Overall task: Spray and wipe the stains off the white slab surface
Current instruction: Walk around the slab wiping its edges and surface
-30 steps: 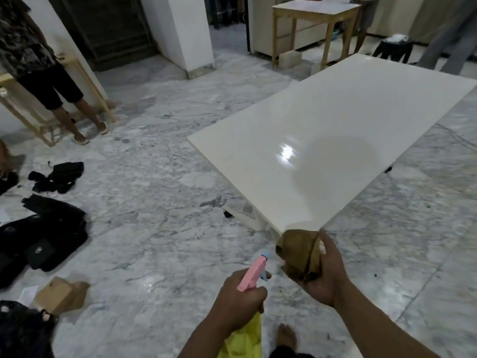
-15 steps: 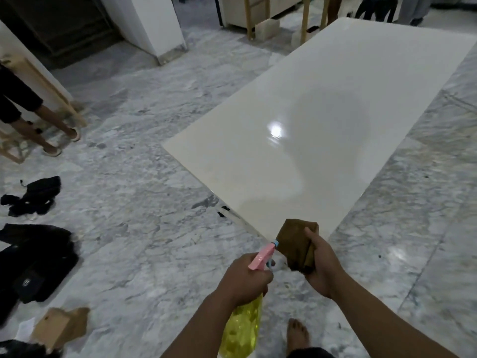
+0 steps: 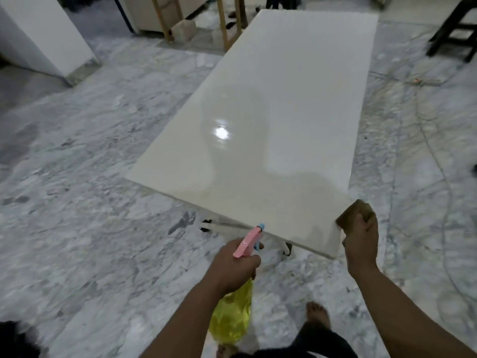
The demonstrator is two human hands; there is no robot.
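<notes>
A long glossy white slab (image 3: 271,120) stretches away from me on a low stand, a light glare near its middle. My left hand (image 3: 232,264) grips a yellow spray bottle (image 3: 232,316) with a pink trigger head, its nozzle just short of the slab's near edge. My right hand (image 3: 361,241) holds a brown cloth (image 3: 353,211) at the slab's near right corner. No stains stand out on the slab from here.
Grey marble floor surrounds the slab. A white pillar (image 3: 46,40) stands at the far left, wooden table legs (image 3: 224,27) beyond the slab's far end, a dark stool (image 3: 454,29) at the far right. A cable (image 3: 438,177) runs along the floor on the right. My bare foot (image 3: 318,315) is below.
I have stepped round to the slab's short end, so it now runs straight ahead. My right hand with the cloth moved right, apart from the bottle, to the near right corner.
</notes>
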